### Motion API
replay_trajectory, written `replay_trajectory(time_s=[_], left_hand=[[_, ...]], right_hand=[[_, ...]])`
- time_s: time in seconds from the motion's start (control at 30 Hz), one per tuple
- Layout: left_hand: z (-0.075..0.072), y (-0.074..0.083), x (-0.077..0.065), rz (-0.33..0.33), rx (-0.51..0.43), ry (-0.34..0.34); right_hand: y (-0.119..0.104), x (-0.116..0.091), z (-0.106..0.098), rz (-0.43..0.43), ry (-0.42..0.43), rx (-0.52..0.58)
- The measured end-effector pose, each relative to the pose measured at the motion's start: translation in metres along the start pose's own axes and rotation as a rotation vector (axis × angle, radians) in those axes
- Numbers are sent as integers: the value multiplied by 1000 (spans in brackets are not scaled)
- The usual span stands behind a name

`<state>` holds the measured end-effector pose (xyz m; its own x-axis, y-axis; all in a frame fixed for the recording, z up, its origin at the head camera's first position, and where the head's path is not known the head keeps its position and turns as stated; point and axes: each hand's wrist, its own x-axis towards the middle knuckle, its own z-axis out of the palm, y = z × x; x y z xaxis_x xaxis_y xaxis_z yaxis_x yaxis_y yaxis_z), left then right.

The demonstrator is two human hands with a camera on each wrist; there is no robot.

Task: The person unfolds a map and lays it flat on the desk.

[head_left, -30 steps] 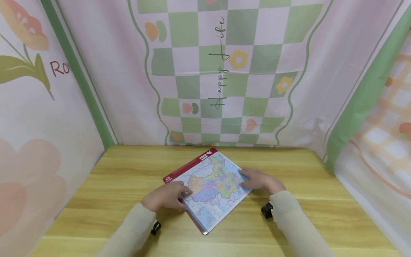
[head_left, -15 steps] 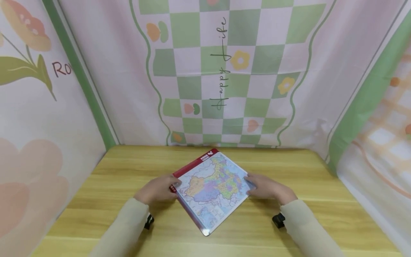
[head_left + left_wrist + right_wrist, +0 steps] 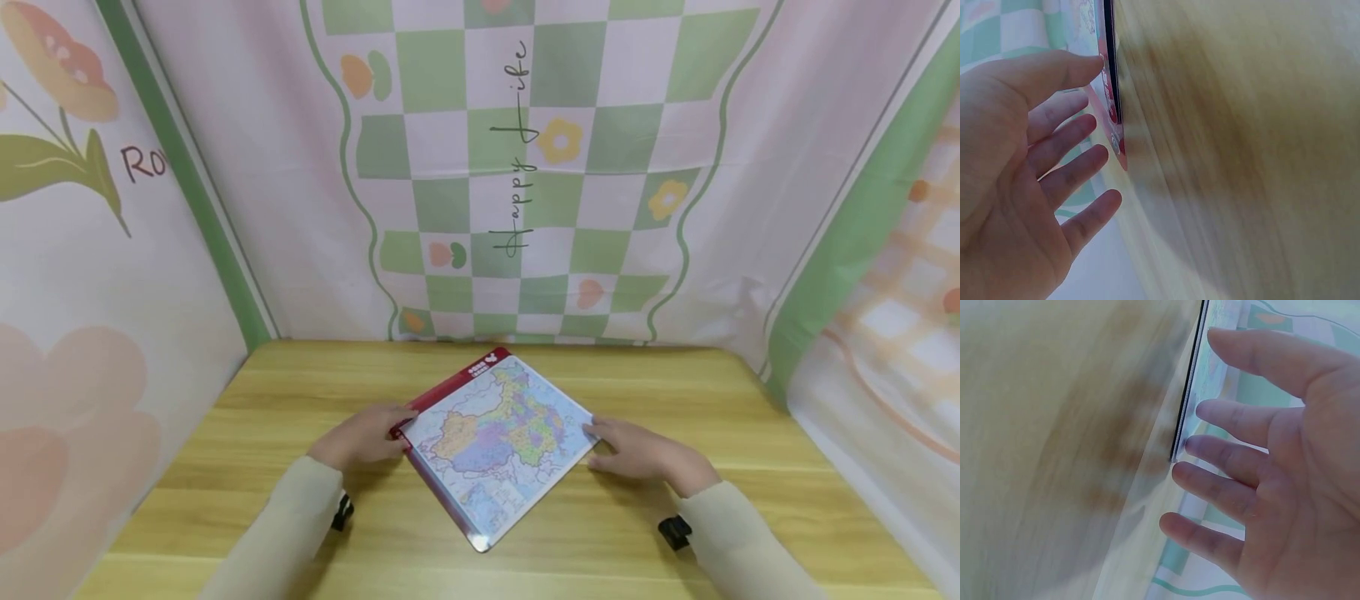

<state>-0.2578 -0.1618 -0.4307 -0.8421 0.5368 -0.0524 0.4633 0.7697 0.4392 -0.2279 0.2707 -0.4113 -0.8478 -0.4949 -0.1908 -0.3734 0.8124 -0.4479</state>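
Checked green-and-white fabric (image 3: 558,200) backs a yellow wood-grain worktop (image 3: 300,375) bearing a rectangular red-banded map board (image 3: 487,446). Left hand (image 3: 365,435) and right hand (image 3: 637,450), farther apart than earlier, flank its side corners, each grip slack, fingers extended, holding nothing; fingertip contact unclear.

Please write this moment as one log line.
China map: on wooden table; left grip: spread, at map's left corner; right grip: spread, at map's right corner
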Motion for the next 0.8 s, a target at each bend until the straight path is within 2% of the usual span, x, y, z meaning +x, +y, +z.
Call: replay_trajectory(time_s=[0.13, 0.5, 0.8], left_hand=[[2, -1, 2, 8, -3, -4], [9, -3, 4, -20, -43, -30], [10, 1, 5, -46, -12, -28]], right_hand=[[-1, -3, 1, 3, 6, 8], [-2, -3, 5, 4, 14, -12], [-5, 3, 4, 5, 0, -56]])
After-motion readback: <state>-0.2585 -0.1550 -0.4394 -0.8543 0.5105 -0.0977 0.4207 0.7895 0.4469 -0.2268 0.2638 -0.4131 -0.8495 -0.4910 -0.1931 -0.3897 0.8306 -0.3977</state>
